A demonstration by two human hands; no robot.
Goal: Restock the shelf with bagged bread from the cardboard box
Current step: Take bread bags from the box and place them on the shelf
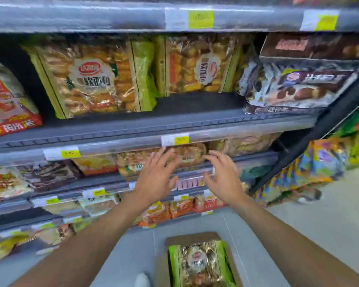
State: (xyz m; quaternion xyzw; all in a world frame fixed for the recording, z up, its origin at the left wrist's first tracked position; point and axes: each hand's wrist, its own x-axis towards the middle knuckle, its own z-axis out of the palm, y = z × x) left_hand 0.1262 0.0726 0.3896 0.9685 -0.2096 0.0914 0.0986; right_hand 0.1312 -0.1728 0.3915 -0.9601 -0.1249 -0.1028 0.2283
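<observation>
Left hand (155, 175), right hand (222, 179), both splayed, bagged bread (199, 264) in cardboard box (192, 237)

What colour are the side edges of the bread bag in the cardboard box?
Bright green. The bread bag shows best in the head view.

Two hands (157, 177) (223, 179), one box (193, 237), three green bread bags (95, 79) (199, 65) (199, 264).

The left hand (155, 177) and right hand (222, 179) hover, fingers spread, near the shelf's (112, 133) front edge. A bread bag (201, 264) lies in the cardboard box (162, 272) on the floor.
</observation>
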